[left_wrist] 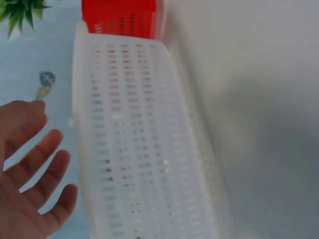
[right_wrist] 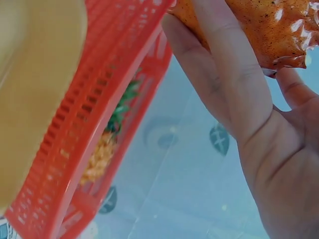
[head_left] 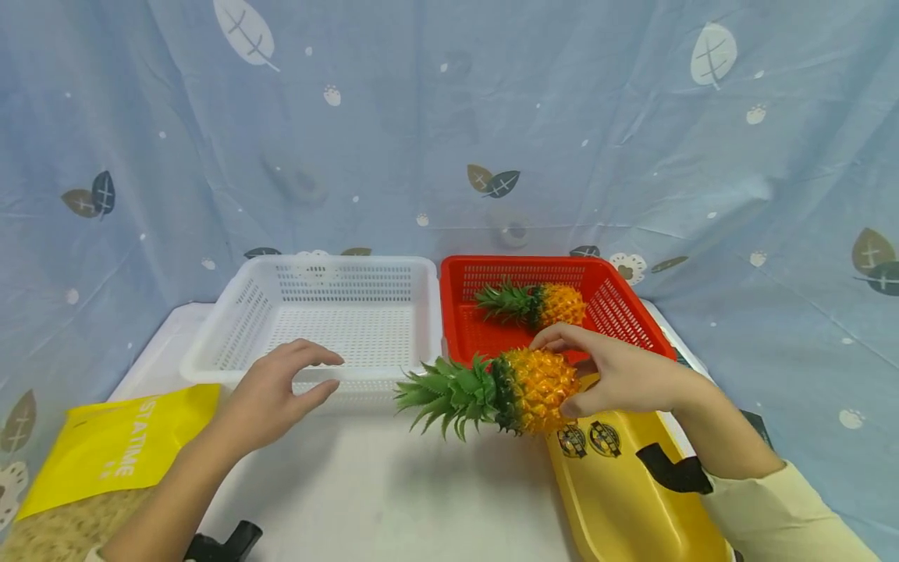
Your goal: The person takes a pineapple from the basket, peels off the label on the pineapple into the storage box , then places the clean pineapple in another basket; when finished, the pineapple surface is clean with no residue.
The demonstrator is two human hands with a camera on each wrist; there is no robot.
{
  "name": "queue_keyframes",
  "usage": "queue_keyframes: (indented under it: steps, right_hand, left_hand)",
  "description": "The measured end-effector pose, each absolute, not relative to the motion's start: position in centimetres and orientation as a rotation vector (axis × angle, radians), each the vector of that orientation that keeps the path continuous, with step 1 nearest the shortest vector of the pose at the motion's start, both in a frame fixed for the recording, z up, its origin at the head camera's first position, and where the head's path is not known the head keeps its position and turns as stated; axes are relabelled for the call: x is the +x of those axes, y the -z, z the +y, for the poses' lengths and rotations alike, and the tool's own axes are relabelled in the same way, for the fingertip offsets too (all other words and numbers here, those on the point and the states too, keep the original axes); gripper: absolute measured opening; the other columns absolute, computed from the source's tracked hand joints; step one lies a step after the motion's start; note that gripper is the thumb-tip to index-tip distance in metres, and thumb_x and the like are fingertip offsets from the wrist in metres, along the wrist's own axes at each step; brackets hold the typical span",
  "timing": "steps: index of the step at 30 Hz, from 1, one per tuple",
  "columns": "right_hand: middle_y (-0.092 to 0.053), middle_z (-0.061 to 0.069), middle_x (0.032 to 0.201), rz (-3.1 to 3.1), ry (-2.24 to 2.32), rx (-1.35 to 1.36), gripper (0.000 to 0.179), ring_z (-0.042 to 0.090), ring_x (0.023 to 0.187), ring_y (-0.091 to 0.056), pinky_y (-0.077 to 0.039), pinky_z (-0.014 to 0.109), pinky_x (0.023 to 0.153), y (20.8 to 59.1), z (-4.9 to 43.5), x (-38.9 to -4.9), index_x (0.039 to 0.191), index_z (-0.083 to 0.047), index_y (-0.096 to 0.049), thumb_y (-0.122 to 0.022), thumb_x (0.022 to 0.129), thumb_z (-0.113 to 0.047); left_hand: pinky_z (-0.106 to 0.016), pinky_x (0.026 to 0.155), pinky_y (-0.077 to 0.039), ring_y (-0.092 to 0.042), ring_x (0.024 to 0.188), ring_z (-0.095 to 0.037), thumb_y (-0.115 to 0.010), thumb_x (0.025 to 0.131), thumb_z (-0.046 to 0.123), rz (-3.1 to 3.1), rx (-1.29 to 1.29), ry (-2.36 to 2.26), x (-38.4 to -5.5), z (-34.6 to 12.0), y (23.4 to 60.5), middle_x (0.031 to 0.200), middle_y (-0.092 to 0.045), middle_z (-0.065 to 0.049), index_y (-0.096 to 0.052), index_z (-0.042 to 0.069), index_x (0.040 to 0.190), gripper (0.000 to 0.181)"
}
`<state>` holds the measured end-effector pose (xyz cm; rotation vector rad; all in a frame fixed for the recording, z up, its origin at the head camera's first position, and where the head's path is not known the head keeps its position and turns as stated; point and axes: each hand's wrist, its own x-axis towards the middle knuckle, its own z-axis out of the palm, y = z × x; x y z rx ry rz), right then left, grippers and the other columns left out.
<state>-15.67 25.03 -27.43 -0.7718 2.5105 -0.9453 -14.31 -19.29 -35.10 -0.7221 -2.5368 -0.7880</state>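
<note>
A pineapple [head_left: 541, 388] with a green leafy crown is held in the air by my right hand [head_left: 618, 371], its crown pointing left. Fingers and thumb grip its orange body, seen close up in the right wrist view as a shiny orange surface [right_wrist: 269, 30]. My left hand [head_left: 284, 386] hovers at the front rim of the white basket [head_left: 337, 375], fingers and thumb apart with nothing between them. A second pineapple [head_left: 558, 304] lies in the red basket [head_left: 625, 300], crown to the left. In the left wrist view the left hand [left_wrist: 35, 179] is beside the white basket's wall.
In front of the red basket stands a yellow bin [head_left: 632, 484] with round dark stickers, under the right forearm. A yellow bag [head_left: 140, 437] with a clear lower part lies at the left. A blue leaf-patterned curtain [head_left: 393, 125] hangs behind the white table [head_left: 393, 499].
</note>
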Motion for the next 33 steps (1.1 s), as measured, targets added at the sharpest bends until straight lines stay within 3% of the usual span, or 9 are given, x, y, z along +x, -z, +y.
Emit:
queue_keyframes:
  steps: [5,9,12,21,28,33]
  right_hand:
    - [-0.047,0.009,0.151,2.524,1.001,-0.718,0.064,0.039,0.140,-0.048,-0.048,0.057,0.108,27.0,26.5,-16.9,0.139,-0.023,-0.048,-0.080,0.084,-0.020]
    - [-0.041,0.016,0.156,2.543,1.028,-0.632,0.065,0.042,0.138,-0.049,-0.058,0.045,0.091,26.3,27.6,-17.8,0.140,-0.021,-0.046,-0.079,0.084,-0.018]
    - [-0.038,0.021,0.157,2.557,1.015,-0.591,0.066,0.042,0.130,-0.057,-0.059,0.042,0.085,25.6,28.2,-18.5,0.141,-0.021,-0.045,-0.079,0.085,-0.019]
    - [-0.038,0.023,0.156,2.616,0.954,-0.512,0.067,0.044,0.135,-0.049,-0.056,0.048,0.092,24.6,29.7,-20.8,0.144,-0.019,-0.043,-0.078,0.086,-0.019]
    - [-0.036,0.028,0.150,2.545,1.024,-0.402,0.073,0.030,0.102,-0.069,-0.062,0.047,0.088,24.7,30.1,-22.8,0.150,-0.011,-0.034,-0.073,0.088,-0.009]
    - [-0.036,0.027,0.148,2.531,1.009,-0.346,0.075,0.031,0.106,-0.066,-0.062,0.046,0.089,25.0,30.1,-24.2,0.151,-0.010,-0.033,-0.074,0.089,-0.010]
  left_hand:
    - [-0.047,0.086,-0.057,-0.068,0.099,-0.021,-0.080,0.088,0.009,-2.563,-0.709,0.755,-14.7,-19.7,35.4,0.107,-0.072,0.007,-0.076,0.017,0.108,0.022]
    - [-0.044,0.083,-0.058,-0.067,0.095,-0.019,-0.080,0.088,0.009,-2.593,-0.698,0.724,-14.8,-19.9,35.4,0.104,-0.072,0.008,-0.077,0.019,0.105,0.020]
    - [-0.044,0.082,-0.058,-0.066,0.094,-0.019,-0.080,0.088,0.009,-2.616,-0.697,0.708,-15.0,-19.9,35.3,0.103,-0.072,0.007,-0.078,0.019,0.104,0.019]
    - [-0.043,0.082,-0.058,-0.066,0.092,-0.019,-0.082,0.087,0.008,-2.653,-0.703,0.667,-15.7,-19.9,35.6,0.099,-0.070,0.005,-0.079,0.017,0.101,0.017]
    - [-0.040,0.079,-0.056,-0.064,0.090,-0.019,-0.080,0.088,0.008,-2.695,-0.676,0.658,-15.8,-20.1,35.2,0.099,-0.069,0.006,-0.080,0.017,0.101,0.016]
    - [-0.039,0.079,-0.055,-0.063,0.089,-0.018,-0.079,0.088,0.008,-2.710,-0.668,0.655,-15.8,-20.2,35.2,0.098,-0.069,0.007,-0.080,0.018,0.101,0.016]
